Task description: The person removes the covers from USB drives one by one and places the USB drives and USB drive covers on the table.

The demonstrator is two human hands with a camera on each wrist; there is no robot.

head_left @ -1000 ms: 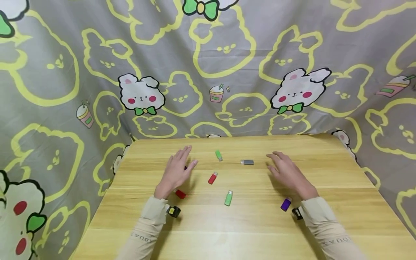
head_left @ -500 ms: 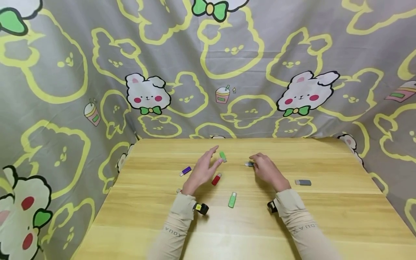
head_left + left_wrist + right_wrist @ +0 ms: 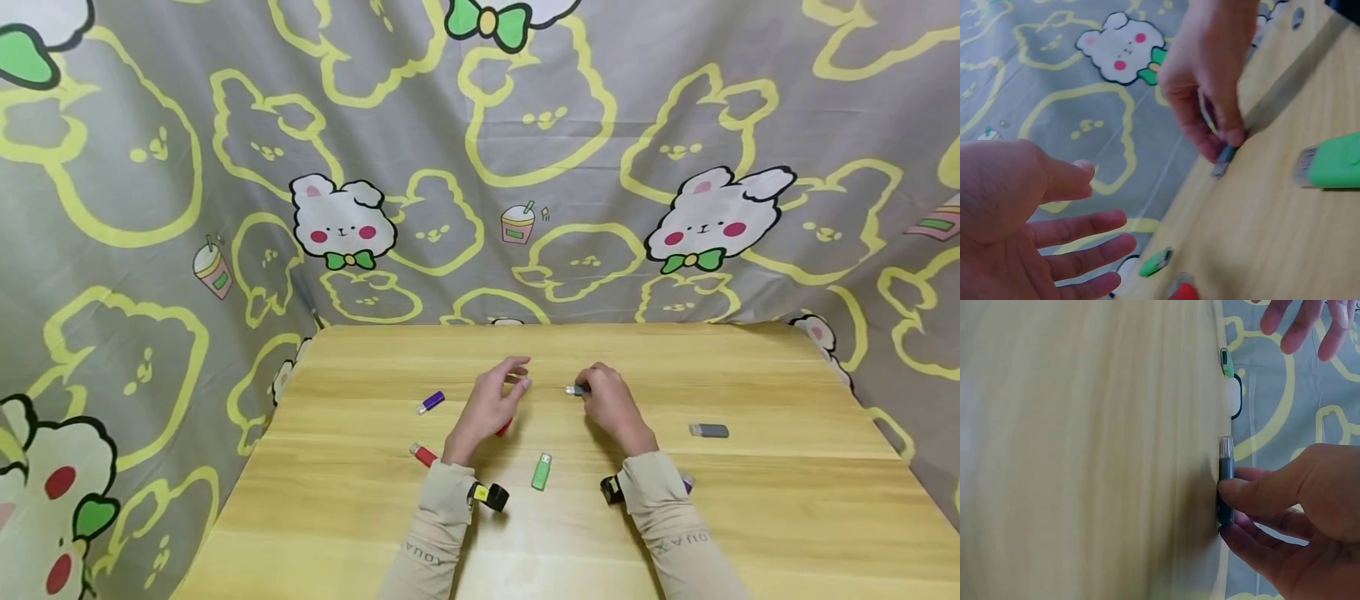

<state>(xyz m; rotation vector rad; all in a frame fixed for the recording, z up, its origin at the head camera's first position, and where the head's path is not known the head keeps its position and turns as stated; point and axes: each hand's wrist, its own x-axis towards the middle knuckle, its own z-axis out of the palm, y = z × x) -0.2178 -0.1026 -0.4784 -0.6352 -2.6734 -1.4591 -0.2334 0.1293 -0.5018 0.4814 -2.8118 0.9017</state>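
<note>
My right hand (image 3: pixel 611 404) pinches a grey USB stick (image 3: pixel 1226 481) between thumb and fingers at the tabletop, its metal plug pointing left in the head view. My left hand (image 3: pixel 491 408) hovers to the left of it, fingers spread and holding nothing. Behind the left hand a green USB stick (image 3: pixel 1157 262) is hidden from the head view but shows in the left wrist view. A red USB stick (image 3: pixel 504 427) lies partly covered by the left hand. Closer to me, between the forearms, rests another green USB stick (image 3: pixel 542 472).
On the left lie a purple USB stick (image 3: pixel 431 402) and a red USB stick (image 3: pixel 424 455) beside the left forearm. A second grey stick (image 3: pixel 709 431) lies to the right. Another purple stick (image 3: pixel 688 482) is mostly covered by the right sleeve. A patterned curtain (image 3: pixel 420 275) hangs behind the wooden table (image 3: pixel 360 533).
Both hands have moved inward toward the middle. My right hand has come onto the grey USB stick and pinches it. Another grey stick on the right, covered before, has come into sight.
</note>
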